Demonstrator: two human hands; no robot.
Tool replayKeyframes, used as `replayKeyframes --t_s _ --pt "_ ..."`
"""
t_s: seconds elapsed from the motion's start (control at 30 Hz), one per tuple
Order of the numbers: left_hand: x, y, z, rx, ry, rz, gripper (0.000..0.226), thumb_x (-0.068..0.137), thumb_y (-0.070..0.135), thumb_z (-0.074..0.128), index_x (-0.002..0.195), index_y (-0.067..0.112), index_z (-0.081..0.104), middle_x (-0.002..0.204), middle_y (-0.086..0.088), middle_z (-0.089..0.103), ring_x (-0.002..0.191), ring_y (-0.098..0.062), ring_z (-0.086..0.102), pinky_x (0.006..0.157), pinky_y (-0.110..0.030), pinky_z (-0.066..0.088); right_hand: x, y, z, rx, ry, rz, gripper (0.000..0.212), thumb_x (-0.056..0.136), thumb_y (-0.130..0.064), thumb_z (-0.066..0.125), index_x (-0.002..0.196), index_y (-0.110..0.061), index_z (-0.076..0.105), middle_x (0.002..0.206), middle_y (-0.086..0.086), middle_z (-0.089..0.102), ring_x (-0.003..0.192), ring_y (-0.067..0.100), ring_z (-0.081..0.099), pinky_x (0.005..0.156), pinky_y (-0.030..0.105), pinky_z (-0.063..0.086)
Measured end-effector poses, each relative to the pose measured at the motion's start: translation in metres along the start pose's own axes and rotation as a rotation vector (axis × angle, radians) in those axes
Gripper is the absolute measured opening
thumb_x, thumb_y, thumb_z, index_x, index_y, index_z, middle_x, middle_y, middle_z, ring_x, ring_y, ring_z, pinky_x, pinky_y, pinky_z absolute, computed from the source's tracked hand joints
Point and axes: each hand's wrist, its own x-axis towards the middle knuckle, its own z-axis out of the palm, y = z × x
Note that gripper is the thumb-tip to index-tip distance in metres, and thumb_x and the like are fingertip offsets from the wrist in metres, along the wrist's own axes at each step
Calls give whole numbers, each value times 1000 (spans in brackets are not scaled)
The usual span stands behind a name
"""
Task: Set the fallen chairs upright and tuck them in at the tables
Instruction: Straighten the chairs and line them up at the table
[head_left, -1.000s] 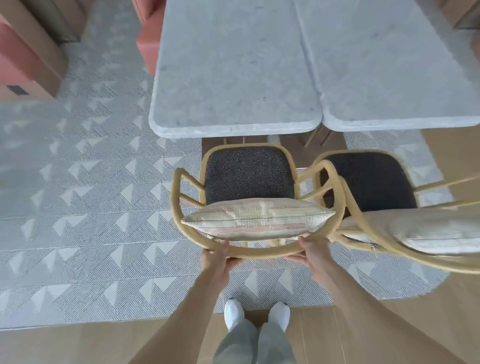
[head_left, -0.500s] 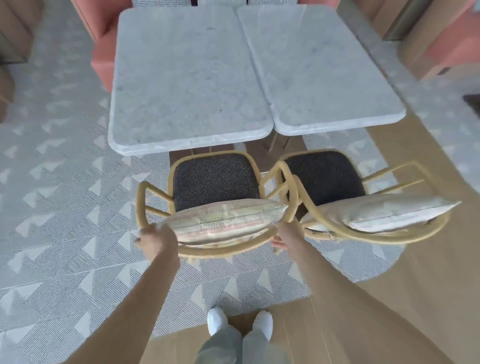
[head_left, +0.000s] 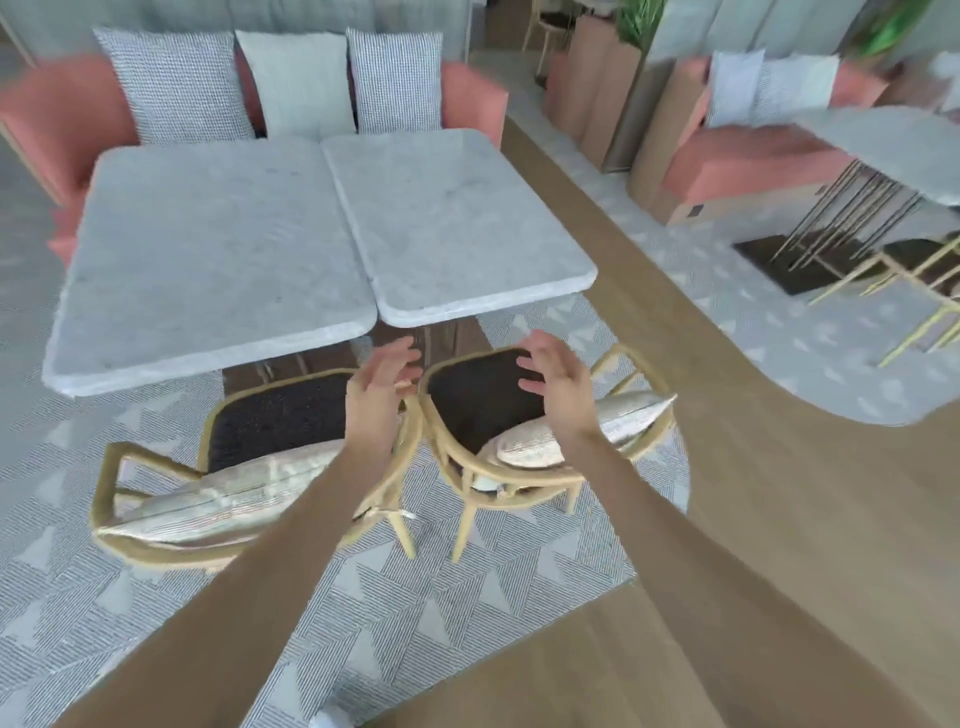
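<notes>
Both hands (head_left: 384, 387) (head_left: 558, 382) hover free above upright chairs (head_left: 270, 431) (head_left: 483, 400).

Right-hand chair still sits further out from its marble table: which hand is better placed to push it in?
Probably the right hand: open, it hovers over that chair; the left hand hangs between both chairs.

Coral sofa (head_left: 62, 122) behind, three cushions (head_left: 293, 80) upright on it; patterned rug (head_left: 363, 613); potted plants (head_left: 636, 21) far right
</notes>
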Motion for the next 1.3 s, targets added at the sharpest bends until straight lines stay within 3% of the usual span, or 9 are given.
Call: replayKeyframes --t_s 0.1,0.3,0.43,0.63,0.83,0.93,1.03,1.17,1.3 --pt "-28 -17 49 -10 36 38 25 97 18 53 114 16 71 110 -4 73 90 -12 69 86 -30 53 0 5 -66 42 -13 -24 48 92 -35 52 130 -6 60 123 7 65 112 22 65 91 38 57" --pt "-84 -58 133 -16 119 4 29 100 23 51 120 14 68 114 -6 72 103 -22 67 83 -27 52 8 29 -161 48 -53 -29 29 104 -21 48 123 -3 63 110 -8 65 110 25 67 79 27 58" --pt "-97 -66 165 0 171 25 24 95 41 55 110 29 69 115 -6 72 108 -24 67 84 -25 50 28 34 -185 4 -154 -22 15 104 -27 49 99 -31 62 116 4 66 102 24 67 59 2 46" --pt "-56 -87 192 27 276 -1 19 97 29 56 100 44 67 111 -2 73 107 -22 67 96 -37 52 90 46 -190 12 -219 3 10 103 -24 52 105 -25 63 121 7 65 109 22 65 89 38 56" --pt "-3 -141 240 -9 372 -194 18 96 32 58 112 32 68 106 5 73 103 -17 69 94 -36 54 155 91 -208 -153 -238 149 30 103 -34 52 123 -14 61 112 0 66 90 9 68 68 21 59" --pt "2 -177 253 30 499 -352 30 94 26 61 123 22 67 108 1 70 106 -21 66 97 -43 53 176 131 -223 -435 -188 278 27 98 -18 53 110 4 63 88 18 64 77 27 65 71 36 60" --pt "1 -212 254 113 673 -602 42 90 24 70 131 15 61 124 -9 64 112 -29 62 98 -47 53 185 176 -244 -532 -137 603 14 95 -9 53 109 -11 53 97 12 57 86 25 62 59 31 57" --pt "5 -243 253 107 826 -860 53 85 32 77 124 5 54 116 -19 63 96 -32 67 81 -46 60 204 222 -259 -409 -200 902 30 98 -23 61 123 -9 51 108 12 55 103 34 64 74 44 63" --pt "4 -255 260 -22 840 -852 30 88 14 73 115 5 62 95 -13 71 79 -27 74 48 -29 56 213 244 -256 -266 -208 937 27 99 -8 59 126 -6 55 108 16 61 94 36 71 80 48 62"
